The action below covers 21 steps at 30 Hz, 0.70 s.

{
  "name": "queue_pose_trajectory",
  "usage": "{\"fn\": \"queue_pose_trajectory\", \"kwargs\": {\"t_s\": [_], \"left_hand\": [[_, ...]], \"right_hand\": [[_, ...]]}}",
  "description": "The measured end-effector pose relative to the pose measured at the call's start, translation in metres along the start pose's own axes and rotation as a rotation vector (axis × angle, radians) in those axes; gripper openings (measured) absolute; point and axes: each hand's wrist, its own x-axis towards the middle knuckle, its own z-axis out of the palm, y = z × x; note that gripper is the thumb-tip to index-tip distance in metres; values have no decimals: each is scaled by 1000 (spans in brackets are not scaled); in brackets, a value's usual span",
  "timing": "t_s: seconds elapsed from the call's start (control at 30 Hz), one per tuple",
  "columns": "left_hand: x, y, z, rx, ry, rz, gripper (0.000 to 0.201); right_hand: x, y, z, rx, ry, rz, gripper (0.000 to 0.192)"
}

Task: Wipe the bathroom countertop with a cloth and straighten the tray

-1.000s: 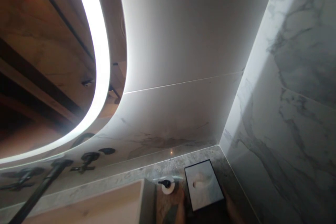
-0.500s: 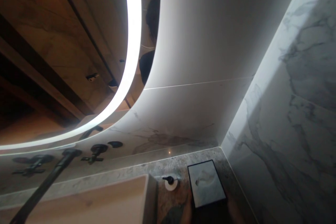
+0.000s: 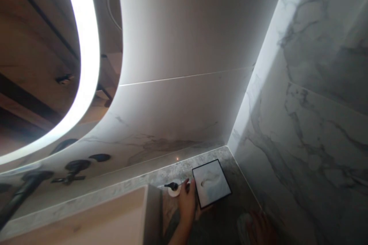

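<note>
My left hand reaches up between a white soap dispenser with a black pump and a square tissue box. Its thumb and fingers are curled around a small dark thing that I cannot make out, close to the box's left edge. The tissue box has a pale marbled top with a dark rim and a tissue slot. In the dim lower right, my right hand is closed beside a pale, cloth-like bundle, which it seems to hold. That hand's fingers are partly lost in shadow.
A rectangular basin stands on the stone counter at the lower left. Dark wall taps and a spout project above it. A lit mirror hangs above, and a marbled wall rises on the right.
Both hands have left the sides of the tissue box. My left hand has moved up beside the dispenser, my right hand down and right, now with the pale bundle. The view has shifted right.
</note>
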Motion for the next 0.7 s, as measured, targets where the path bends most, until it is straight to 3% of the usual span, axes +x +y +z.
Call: {"fn": "queue_pose_trajectory", "kwargs": {"t_s": [0.13, 0.23, 0.37, 0.47, 0.6, 0.7], "left_hand": [[-4, 21, 3, 220, -15, 257, 64], [-9, 18, 1, 297, -12, 293, 58], [-15, 5, -3, 236, 39, 281, 57], [-22, 2, -5, 225, 36, 273, 56], [-25, 9, -6, 257, 8, 279, 55], [-20, 15, -4, 331, -44, 361, 47]], "right_hand": [[-4, -11, -9, -45, -1, -138, 38], [-10, -32, -25, -158, -50, -10, 50], [-13, -55, -47, -183, -403, 118, 83], [-6, -62, -60, -92, -600, 120, 80], [3, -70, -69, -133, -534, 217, 75], [7, -75, -73, -182, -512, 224, 73]]}}
